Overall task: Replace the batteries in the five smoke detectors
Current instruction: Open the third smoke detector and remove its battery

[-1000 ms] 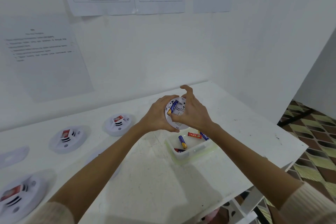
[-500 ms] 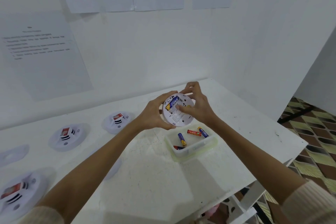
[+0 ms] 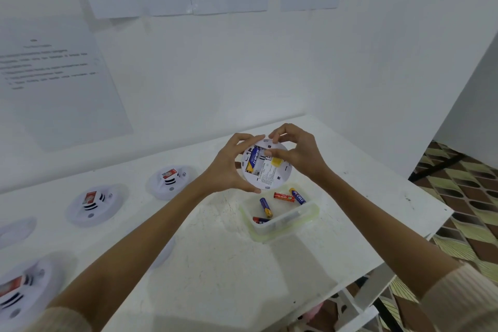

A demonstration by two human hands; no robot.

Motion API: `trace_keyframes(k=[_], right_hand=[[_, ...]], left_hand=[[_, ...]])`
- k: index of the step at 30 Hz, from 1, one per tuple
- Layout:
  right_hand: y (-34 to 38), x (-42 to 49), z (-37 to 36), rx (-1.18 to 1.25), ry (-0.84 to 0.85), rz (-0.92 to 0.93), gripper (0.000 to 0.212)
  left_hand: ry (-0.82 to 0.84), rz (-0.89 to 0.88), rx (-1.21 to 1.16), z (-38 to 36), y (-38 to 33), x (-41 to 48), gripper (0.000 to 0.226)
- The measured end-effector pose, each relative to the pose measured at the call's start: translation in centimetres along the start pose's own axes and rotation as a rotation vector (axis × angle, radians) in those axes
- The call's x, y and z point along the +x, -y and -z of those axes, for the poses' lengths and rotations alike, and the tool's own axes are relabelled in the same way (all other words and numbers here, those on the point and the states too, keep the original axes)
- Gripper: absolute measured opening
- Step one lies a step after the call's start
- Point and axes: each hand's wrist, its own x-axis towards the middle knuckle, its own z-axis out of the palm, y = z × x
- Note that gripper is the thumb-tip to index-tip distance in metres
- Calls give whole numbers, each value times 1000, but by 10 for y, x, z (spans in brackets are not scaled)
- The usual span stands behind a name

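Note:
Both hands hold a round white smoke detector (image 3: pixel 269 175) in the air above the table, its back facing me. A blue and yellow battery (image 3: pixel 253 160) sits in its open compartment. My left hand (image 3: pixel 229 167) grips the detector's left rim. My right hand (image 3: pixel 299 153) pinches its upper edge, thumb beside the battery slot. Just below stands a clear plastic tub (image 3: pixel 285 223) with several loose batteries (image 3: pixel 289 196), blue and red. Three more detectors lie on the table to the left (image 3: pixel 169 180) (image 3: pixel 94 205) (image 3: pixel 21 291).
The white table (image 3: pixel 229 264) ends at the right and front edges, with patterned floor (image 3: pixel 463 191) beyond. White round cover plates (image 3: pixel 16 232) lie at the far left. Printed sheets (image 3: pixel 54 83) hang on the wall behind.
The detector has turned so its back faces me more squarely. My right hand shifted from covering its face to pinching the upper edge.

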Motion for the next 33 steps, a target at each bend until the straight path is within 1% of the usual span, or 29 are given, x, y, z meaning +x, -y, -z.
trace_keyframes(k=[2, 3, 5, 7, 10, 13, 14, 18, 22, 27, 29, 33], right_hand=[[-2, -3, -3, -89, -9, 79, 18], [-3, -6, -4, -151, 8, 95, 19], [-2, -10, -6, -284, 64, 98, 28], [0, -13, -7, -383, 86, 124, 34], [6, -13, -9, -479, 43, 204, 35], [7, -8, -12, -574, -15, 288, 48], [9, -7, -12, -597, -10, 298, 51], [13, -1, -16, -666, 53, 276, 56], [12, -1, -22, -667, 85, 277, 59], [14, 3, -22, -645, 104, 290, 63], [13, 2, -24, -641, 98, 292, 64], [13, 1, -32, -636, 25, 315, 60]], left_hand=[[-61, -34, -2, -2, 0, 1, 99], [-85, -50, -2, -3, 0, 2, 99], [-106, -68, -9, -4, 2, 5, 97], [-116, -41, -39, -5, 2, 6, 96], [-143, -35, -38, -7, 2, 9, 93], [-164, -51, -19, -8, 0, 13, 90], [-164, -50, -1, -8, 1, 14, 89], [-165, -30, 91, -9, 4, 16, 87], [-204, -38, 78, -9, 6, 15, 88], [-200, -62, 81, -6, 6, 16, 88], [-196, -65, 82, -6, 7, 16, 89], [-214, -71, 112, -6, 7, 21, 92]])
